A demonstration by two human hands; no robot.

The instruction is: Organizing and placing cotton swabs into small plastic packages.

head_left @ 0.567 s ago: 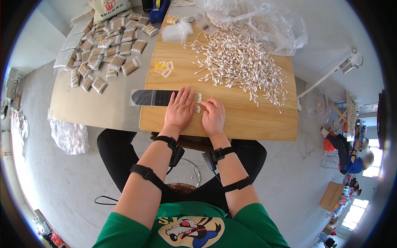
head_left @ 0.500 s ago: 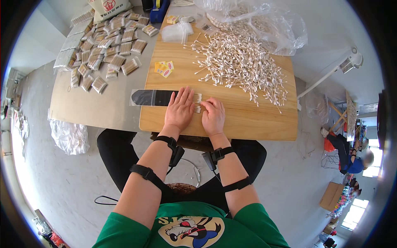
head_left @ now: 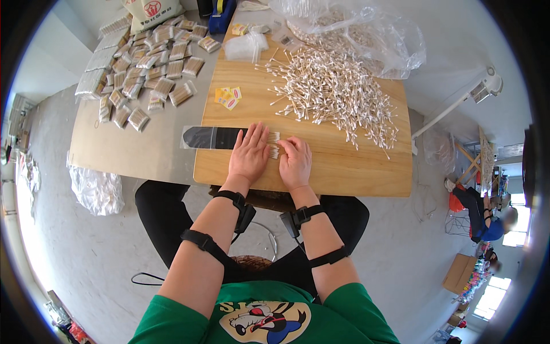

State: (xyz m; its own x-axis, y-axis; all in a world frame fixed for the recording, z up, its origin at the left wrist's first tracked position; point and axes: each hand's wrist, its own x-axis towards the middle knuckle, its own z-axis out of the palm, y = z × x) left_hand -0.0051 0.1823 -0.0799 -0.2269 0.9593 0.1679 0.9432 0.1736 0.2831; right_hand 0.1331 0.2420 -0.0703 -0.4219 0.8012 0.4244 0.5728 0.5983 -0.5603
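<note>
My left hand (head_left: 248, 156) lies flat, fingers stretched out, over a row of cotton swabs (head_left: 274, 137) and the end of a flat black strip (head_left: 227, 137). White swab heads stick out past its right side in two small groups. The strip's rounded left end is inside a clear plastic bag (head_left: 196, 137). Close on the right, my right hand (head_left: 296, 165) is closed, its bent fingertips at the swab heads. Whatever is between those fingertips is hidden.
A big pile of loose cotton swabs (head_left: 338, 92) covers the back right, below a clear plastic bag (head_left: 395, 46). Yellow-and-white cards (head_left: 227, 96) and clear empty pouches (head_left: 245, 47) lie at back left. Many filled swab packs (head_left: 163, 88) cover the grey table (head_left: 137, 152).
</note>
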